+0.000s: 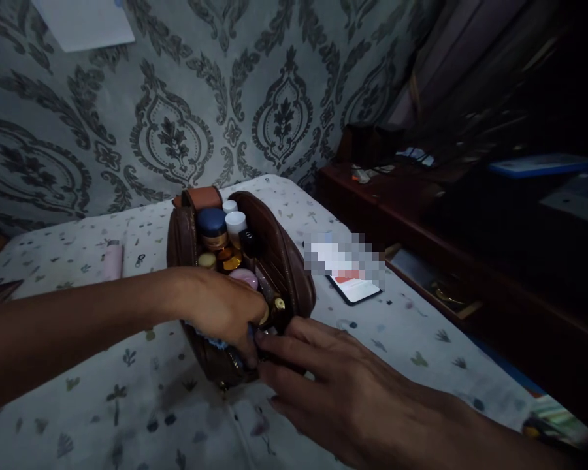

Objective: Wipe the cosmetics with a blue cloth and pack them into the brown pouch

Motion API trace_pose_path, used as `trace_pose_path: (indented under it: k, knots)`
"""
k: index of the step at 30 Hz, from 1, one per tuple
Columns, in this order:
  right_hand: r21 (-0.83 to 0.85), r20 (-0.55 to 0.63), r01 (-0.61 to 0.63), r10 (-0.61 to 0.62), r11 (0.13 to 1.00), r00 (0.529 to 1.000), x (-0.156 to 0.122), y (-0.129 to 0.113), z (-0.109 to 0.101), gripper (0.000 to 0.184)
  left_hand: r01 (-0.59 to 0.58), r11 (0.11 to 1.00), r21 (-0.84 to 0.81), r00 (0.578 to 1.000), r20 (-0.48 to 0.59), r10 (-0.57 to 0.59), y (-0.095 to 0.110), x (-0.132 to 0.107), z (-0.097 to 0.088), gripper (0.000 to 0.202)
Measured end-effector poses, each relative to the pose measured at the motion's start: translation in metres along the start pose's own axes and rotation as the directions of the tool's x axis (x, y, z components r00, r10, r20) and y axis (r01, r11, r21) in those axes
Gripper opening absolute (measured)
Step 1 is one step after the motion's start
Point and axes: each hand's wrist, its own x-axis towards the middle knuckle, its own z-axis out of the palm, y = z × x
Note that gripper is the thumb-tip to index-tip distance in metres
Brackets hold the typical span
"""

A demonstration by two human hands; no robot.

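Note:
A brown leather-look toiletry bag (pixel 294 274) stands unzipped on the bed, packed with jars and bottles. Inside are a blue-lidded jar (pixel 212 222), a white-capped bottle (pixel 236 223), a black cap (pixel 249 243), a pink round container (pixel 245 279) and a gold-ended tube (pixel 279 305). My left hand (pixel 225 310) reaches over the bag's side, its fingers bent down into the near end; what they grip is hidden. My right hand (pixel 328 372) is at the near right corner, fingers closed on the bag's edge beside my left fingertips.
A lit phone (pixel 355 287) lies right of the bag on the patterned bedsheet (pixel 127 405). A pink bottle (pixel 112 260) lies to the left. Along the right side runs a dark red wooden unit (pixel 362 202) with an open drawer (pixel 436 284). Patterned wallpaper (pixel 215 98) stands behind.

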Motion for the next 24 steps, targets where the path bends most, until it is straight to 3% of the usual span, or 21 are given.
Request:
trace_pose_path:
  k: [11, 13, 15, 17, 20, 22, 24]
  knots:
    - [-0.036, 0.048, 0.000, 0.002, 0.999, 0.999, 0.001, -0.002, -0.004, 0.021, 0.008, 0.999, 0.038, 0.999, -0.039, -0.007, 0.001, 0.003, -0.002, 0.021]
    - [-0.034, 0.057, -0.004, 0.006, 0.999, 0.998, 0.001, -0.003, -0.006, 0.022, 0.040, 0.997, 0.064, 0.995, -0.095, -0.034, 0.001, -0.002, -0.002, 0.017]
    - [-0.015, 0.081, -0.023, 0.025, 1.000, 0.996, 0.001, -0.004, -0.008, 0.023, 0.063, 0.994, 0.087, 0.968, -0.248, -0.040, -0.001, -0.012, 0.001, 0.009]
    - [-0.005, 0.105, -0.038, 0.038, 0.999, 0.994, 0.004, -0.006, -0.011, 0.024, 0.077, 0.992, 0.097, 0.876, -0.482, -0.021, -0.005, -0.025, 0.006, 0.009]
    - [-0.044, 0.107, -0.052, 0.056, 0.998, 0.993, 0.012, -0.008, -0.013, 0.030, 0.080, 0.989, 0.125, 0.628, -0.777, 0.047, -0.009, -0.047, 0.020, 0.023]
    - [-0.067, 0.138, -0.043, 0.052, 0.997, 0.989, 0.021, -0.008, -0.013, 0.034, 0.068, 0.987, 0.146, 0.467, -0.879, 0.098, -0.009, -0.058, 0.034, 0.030]
    - [-0.067, 0.197, -0.038, 0.050, 0.997, 0.979, 0.029, -0.006, -0.012, 0.034, 0.048, 0.988, 0.150, 0.350, -0.928, 0.123, -0.008, -0.063, 0.051, 0.030]
